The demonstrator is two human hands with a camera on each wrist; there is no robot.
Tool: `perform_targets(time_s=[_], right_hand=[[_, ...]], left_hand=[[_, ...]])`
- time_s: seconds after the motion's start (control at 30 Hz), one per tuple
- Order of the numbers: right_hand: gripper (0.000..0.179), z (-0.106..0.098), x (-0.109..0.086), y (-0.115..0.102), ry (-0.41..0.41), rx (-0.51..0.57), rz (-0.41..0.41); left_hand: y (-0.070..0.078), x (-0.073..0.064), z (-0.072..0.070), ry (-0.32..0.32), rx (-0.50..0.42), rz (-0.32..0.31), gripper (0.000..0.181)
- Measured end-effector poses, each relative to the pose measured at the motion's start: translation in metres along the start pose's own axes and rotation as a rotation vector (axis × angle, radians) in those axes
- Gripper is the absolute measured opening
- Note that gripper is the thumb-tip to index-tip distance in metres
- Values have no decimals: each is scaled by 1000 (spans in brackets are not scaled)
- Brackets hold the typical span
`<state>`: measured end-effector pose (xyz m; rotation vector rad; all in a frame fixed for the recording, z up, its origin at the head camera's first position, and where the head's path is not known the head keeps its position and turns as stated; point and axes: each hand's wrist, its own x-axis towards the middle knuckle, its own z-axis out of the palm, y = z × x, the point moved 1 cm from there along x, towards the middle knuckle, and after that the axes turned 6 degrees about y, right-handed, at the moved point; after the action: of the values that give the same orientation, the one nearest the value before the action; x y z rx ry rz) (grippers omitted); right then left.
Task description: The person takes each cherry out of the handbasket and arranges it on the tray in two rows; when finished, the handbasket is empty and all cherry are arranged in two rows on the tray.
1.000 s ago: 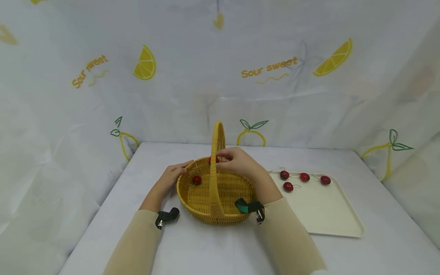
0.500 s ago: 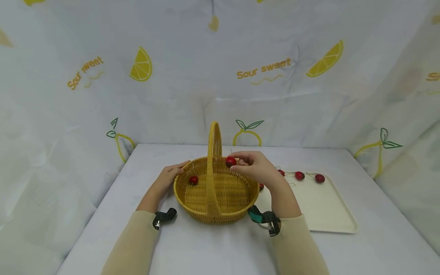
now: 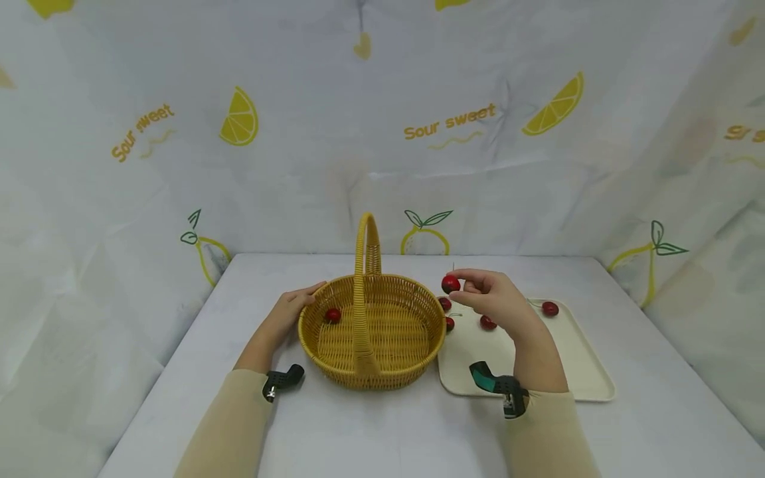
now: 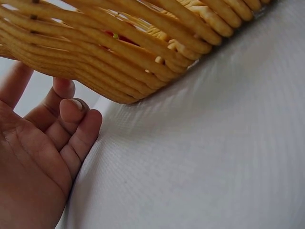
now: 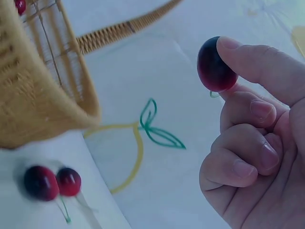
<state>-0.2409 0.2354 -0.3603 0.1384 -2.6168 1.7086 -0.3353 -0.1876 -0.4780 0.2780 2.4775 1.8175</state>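
My right hand (image 3: pixel 493 299) is raised above the tray, pinching a dark red cherry (image 3: pixel 451 284) between thumb and index finger. Its stem points up in the head view. Close up in the right wrist view, the other fingers are curled below the cherry (image 5: pixel 214 67). A yellow wicker basket (image 3: pixel 391 380) with a tall handle stands left of the tray. On its left rim lies my left hand (image 3: pixel 287 315), the thumb over the edge; in the left wrist view its fingers (image 4: pixel 86 129) bend along the outside wall. One cherry (image 3: pixel 333 315) lies inside the basket.
A cream tray (image 3: pixel 574 378) sits to the right, its left edge against the basket. Several cherries are on it, among them one cherry (image 3: pixel 550 309) near its far right and one (image 3: pixel 487 322) under my right hand. A lemon-printed white cloth (image 3: pixel 323 192) hangs behind the table.
My right hand has moved right with the cherry, from over the basket behind its handle to above the tray. My left hand stays on the basket. The head view has shifted slightly.
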Motion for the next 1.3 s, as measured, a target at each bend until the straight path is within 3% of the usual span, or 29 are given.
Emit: perform_targets(time_s=[0.3,0.77,1.03,1.3], right_hand=[[61,-37,-7,22,70,-59,25],[66,-82,-13,73,72,-96,110],[70,-91,-15,103,66,-139,224],[61,-88,-12,132,76,-235,279]], left_hand=[[-3,-2,-3,2,-15,11,46],[-2,-3,-1,-15,-43,8,47],[-1,-2,0,-17,-48,10,47],[0,-1,2,-12,-24,21,46]])
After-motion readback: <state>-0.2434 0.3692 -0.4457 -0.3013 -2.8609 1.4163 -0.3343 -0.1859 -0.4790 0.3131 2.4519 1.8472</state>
